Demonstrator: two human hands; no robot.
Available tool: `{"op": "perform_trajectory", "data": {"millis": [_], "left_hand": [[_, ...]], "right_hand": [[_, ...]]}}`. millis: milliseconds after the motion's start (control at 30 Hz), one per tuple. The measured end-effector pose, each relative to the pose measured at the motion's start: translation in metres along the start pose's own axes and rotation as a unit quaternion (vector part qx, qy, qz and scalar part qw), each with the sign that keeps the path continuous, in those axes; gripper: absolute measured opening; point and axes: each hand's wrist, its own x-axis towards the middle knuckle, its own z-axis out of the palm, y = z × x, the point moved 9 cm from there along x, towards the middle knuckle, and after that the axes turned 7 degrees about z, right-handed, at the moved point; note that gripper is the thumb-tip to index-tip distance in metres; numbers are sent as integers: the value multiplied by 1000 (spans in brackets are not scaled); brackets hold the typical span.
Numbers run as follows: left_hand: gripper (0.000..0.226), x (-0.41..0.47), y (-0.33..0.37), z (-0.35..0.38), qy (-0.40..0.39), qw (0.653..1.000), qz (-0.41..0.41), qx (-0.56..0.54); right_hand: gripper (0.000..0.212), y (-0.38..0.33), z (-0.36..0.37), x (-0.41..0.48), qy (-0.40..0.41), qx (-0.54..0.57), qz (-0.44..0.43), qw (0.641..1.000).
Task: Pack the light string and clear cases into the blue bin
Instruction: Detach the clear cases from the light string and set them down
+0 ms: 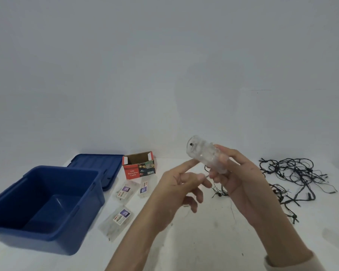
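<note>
— The right hand point(237, 178) is up off the table, fingers and thumb wrapped round a clear oblong plastic case point(205, 155). It's held high and tilted, I'd guess so they can look it over.
— And the left hand point(176, 186)?
— Holding nothing. The forefinger stretches toward the case's lower edge and the other fingers are loosely curled. Touching or just short, I can't tell.
— The tangled black light string point(294, 177)?
— Sprawled on the white table point(204, 241) to the right. A thin wire runs up toward the held case, so the two probably travel together.
— Bin ready?
— The deep blue plastic bin point(47, 243) sits open at the left, nothing visible inside. Its blue lid point(98, 163) lies flat behind it, out of the way. Three flat clear labelled cases point(123, 192) lie just beside the bin, near a red cardboard box point(139, 170) with its top open. Nothing packed yet, by my reckoning.
</note>
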Motion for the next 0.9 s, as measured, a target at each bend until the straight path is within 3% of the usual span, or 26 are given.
{"op": "perform_trajectory", "data": {"millis": [200,267,367,433,500,633,700,767,833,900], "left_hand": [[35,-10,-1,2,12,999,-27,38],[37,-12,1,-1,19,995,-34,92],[35,-15,8,-4,16,976,-29,215],[30,-16,17,-10,28,937,-12,347],[24,-14,30,-15,44,870,37,489],[19,-18,66,6,20,711,258,654],[18,-19,78,15,2,643,316,697],[17,-11,85,17,-26,638,311,703],[17,3,83,8,-38,676,271,684],[15,18,69,-8,-51,770,206,602]], "right_hand": [[20,-11,-10,-6,95,-122,-119,981],[18,-23,-11,-12,139,-206,-189,950],[18,-37,-1,-23,168,-339,-306,874],[18,-40,6,-27,176,-404,-351,826],[19,-42,9,-29,180,-443,-378,793],[20,-38,18,-26,162,-525,-382,743],[18,-29,17,-17,124,-545,-333,760],[16,-14,7,-3,69,-507,-218,831],[18,2,1,4,-8,-409,-94,907],[10,12,1,4,-78,-309,-17,948]]}}
